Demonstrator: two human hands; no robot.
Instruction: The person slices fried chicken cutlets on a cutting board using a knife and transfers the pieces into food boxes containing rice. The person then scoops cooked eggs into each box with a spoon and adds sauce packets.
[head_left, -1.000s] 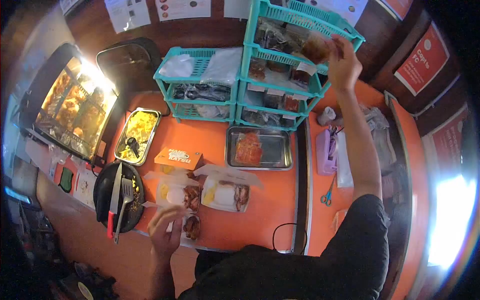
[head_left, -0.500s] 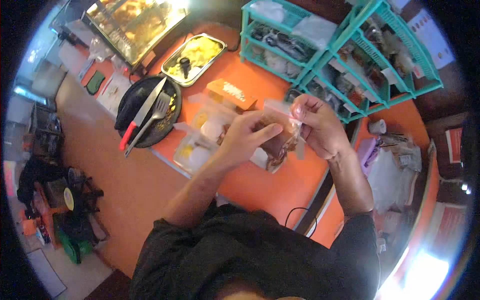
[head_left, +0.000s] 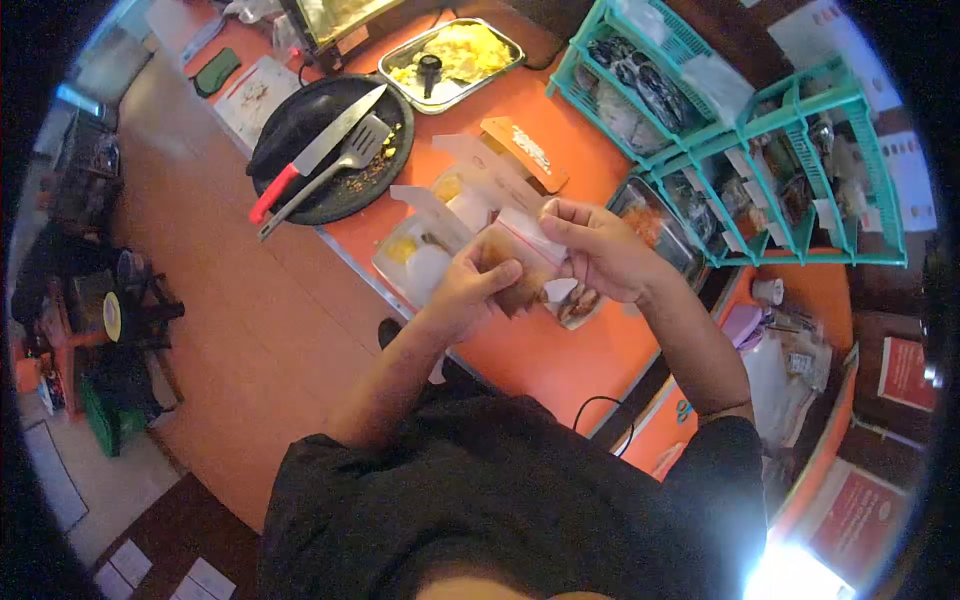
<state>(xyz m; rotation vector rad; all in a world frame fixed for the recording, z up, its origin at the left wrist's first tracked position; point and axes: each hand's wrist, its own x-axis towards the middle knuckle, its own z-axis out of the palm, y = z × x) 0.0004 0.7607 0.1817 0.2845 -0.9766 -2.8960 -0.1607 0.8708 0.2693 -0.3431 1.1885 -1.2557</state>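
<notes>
Pan sits at the tabletop's near left corner; knife and spatula lie across it, handles past its rim. Food tray stands behind. Open boxes line the near edge, carton behind them. Rack occupies the far edge, metal tray before it. Bag is between both hands, above the tabletop.

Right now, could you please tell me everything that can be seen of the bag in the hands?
The bag looks like small, clear plastic, with a red line near its top and something brown inside. It is tilted above the orange counter; the left hand grips its side, the right hand its top. Whether it is sealed, I cannot tell.
</notes>
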